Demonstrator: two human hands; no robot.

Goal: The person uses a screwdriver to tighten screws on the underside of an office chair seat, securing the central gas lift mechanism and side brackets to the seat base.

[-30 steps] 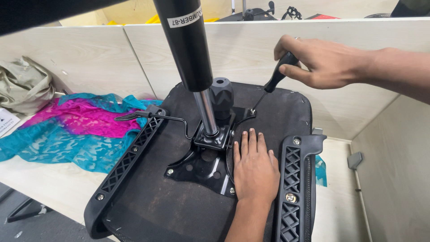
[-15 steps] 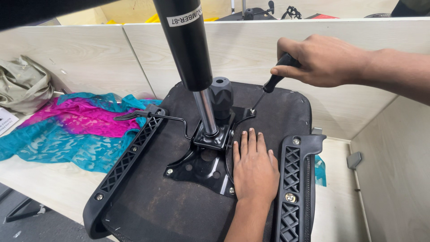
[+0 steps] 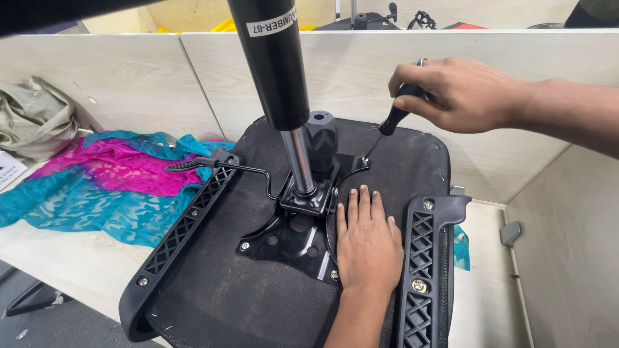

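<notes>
Black screwdriver (image 3: 394,118) was gripped tight in right hand (image 3: 461,93), tip on the far-right plate screw (image 3: 365,159); left hand (image 3: 367,241) lay flat and open on mounting plate (image 3: 290,241), holding nothing, so driving that screw looked in hand.

A single head-worn camera looks steeply down and forward from close above the table (image 3: 71,264), facing the partition wall (image 3: 129,77) at its far edge, so near that the upturned chair seat (image 3: 232,303) fills the middle and spills past the bottom of the view.
</notes>
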